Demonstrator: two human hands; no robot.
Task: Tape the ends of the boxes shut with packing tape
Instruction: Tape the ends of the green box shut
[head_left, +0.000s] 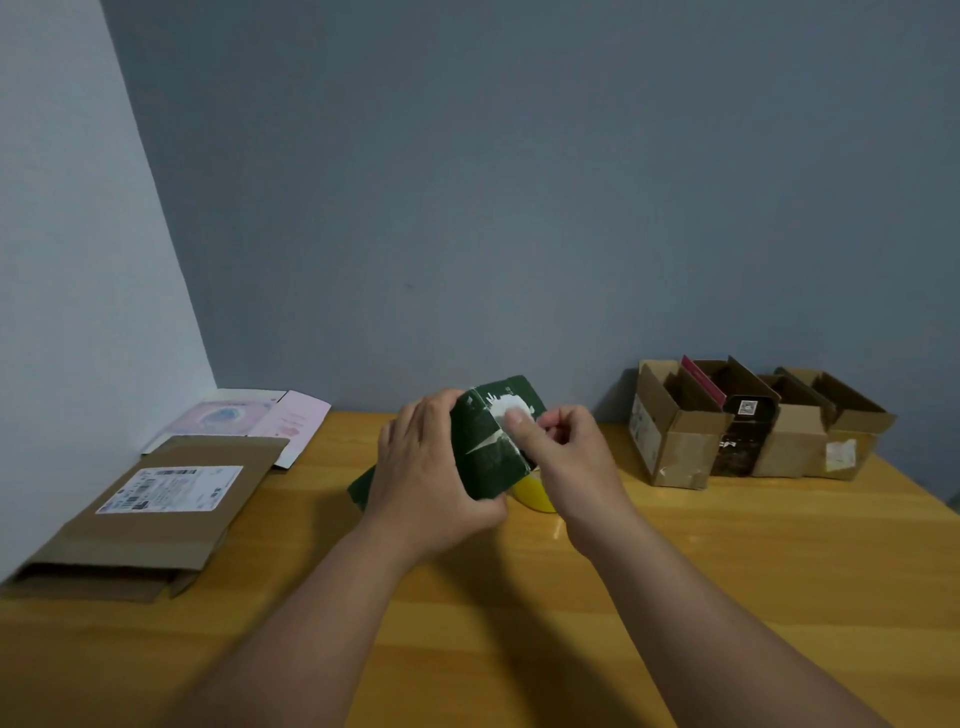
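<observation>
Centrally, above the bench (675, 597), the left hand (426, 478) clasps a dark green box (488, 457) while the right hand (566, 452) pinches its torn end flap; a yellow tape roll (535, 491) lies just beneath.

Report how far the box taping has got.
Done: nothing visibly sealed. In hand: the left hand holds the dark green box while the right hand presses on its end. Left: the open cardboard boxes by the wall and the flat brown carton.

Dark green cardboard box (493, 452) with white torn patches; yellow round tape roll (535, 492); honey-yellow wooden table (519, 623); brown open cardboard boxes (753, 421).
</observation>
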